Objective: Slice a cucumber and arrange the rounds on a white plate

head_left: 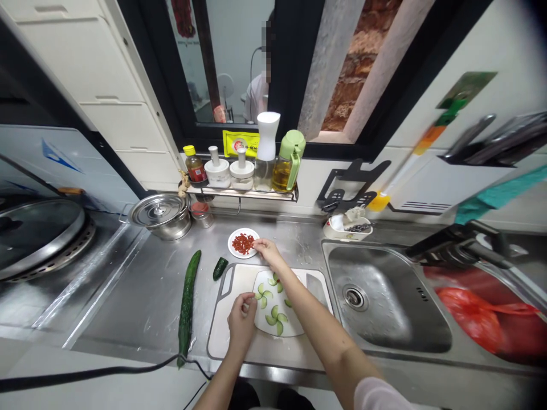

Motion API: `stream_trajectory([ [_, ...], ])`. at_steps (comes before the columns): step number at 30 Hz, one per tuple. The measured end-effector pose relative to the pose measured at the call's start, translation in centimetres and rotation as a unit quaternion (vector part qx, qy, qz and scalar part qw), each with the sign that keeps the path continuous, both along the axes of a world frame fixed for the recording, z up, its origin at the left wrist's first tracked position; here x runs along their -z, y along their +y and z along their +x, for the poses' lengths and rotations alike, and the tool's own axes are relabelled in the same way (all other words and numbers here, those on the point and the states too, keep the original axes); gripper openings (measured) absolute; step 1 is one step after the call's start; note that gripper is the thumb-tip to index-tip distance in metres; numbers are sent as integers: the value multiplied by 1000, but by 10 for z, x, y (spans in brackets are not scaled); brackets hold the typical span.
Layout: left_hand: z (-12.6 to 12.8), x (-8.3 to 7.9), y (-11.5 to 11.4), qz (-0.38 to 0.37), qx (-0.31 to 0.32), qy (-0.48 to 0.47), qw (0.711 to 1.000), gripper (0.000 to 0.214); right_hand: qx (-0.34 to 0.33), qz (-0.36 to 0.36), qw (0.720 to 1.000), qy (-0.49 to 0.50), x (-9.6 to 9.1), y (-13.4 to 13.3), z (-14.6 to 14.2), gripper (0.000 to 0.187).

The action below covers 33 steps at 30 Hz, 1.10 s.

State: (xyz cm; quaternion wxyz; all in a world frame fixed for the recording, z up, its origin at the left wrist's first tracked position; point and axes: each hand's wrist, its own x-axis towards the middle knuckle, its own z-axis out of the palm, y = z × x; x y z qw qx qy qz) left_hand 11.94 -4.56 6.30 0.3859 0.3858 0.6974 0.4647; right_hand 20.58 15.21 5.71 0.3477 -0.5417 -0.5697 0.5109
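Note:
My right hand (pixel 267 250) reaches to a small white dish (pixel 231 250) of dried red berries (pixel 243 244), its fingertips pinched together at the right rim. Whether a berry is between them is too small to see. My left hand (pixel 243 316) is curled, thumb and fingers drawn together, at the left edge of a white plate (pixel 261 326); what it holds, if anything, is hidden. Green-edged cucumber slices (pixel 276 320) lie on this plate in fan-like clusters, partly covered by my right forearm. The plate rests on a pale cutting board (pixel 222 336).
Left of the board lie a whole cucumber (pixel 188 307) and a cucumber stub (pixel 220 269). A flat grey blade-like piece (pixel 316 290) is on the board's right. Beyond are a sink (pixel 384 302), a lidded steel pot (pixel 171 228) and a seasoning shelf (pixel 252 195). A black cable (pixel 106 373) crosses the front left.

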Motion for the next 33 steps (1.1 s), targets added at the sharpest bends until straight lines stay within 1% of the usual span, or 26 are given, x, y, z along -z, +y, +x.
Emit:
stream_trajectory([
  [2,0,-6,7,6,-10,-30,999,38,5,32,998,55,-6,-29,9,21],
  [4,1,-12,13,15,-15,-58,998,41,-2,67,995,68,-12,-60,18,19],
  [6,2,-17,16,22,-12,-83,996,45,-9,84,995,49,-15,-89,26,17],
  [8,4,-19,18,25,1,-98,995,48,-2,102,995,17,-18,-113,34,15],
  [11,9,-19,18,30,23,-105,994,49,7,136,990,-38,-20,-137,43,12],
  [14,15,-16,14,38,40,-109,993,47,14,155,985,-68,-21,-150,49,13],
  [20,23,-13,4,40,72,-124,989,41,50,161,983,-75,-18,-171,57,12],
  [26,30,-6,-8,49,121,-100,986,39,78,166,979,-93,-19,-191,65,13],
  [29,29,-4,-11,62,138,-64,987,36,74,177,976,-105,-19,-200,72,13],
  [33,18,-4,-12,60,171,44,982,28,71,185,972,-122,-23,-204,87,16],
])
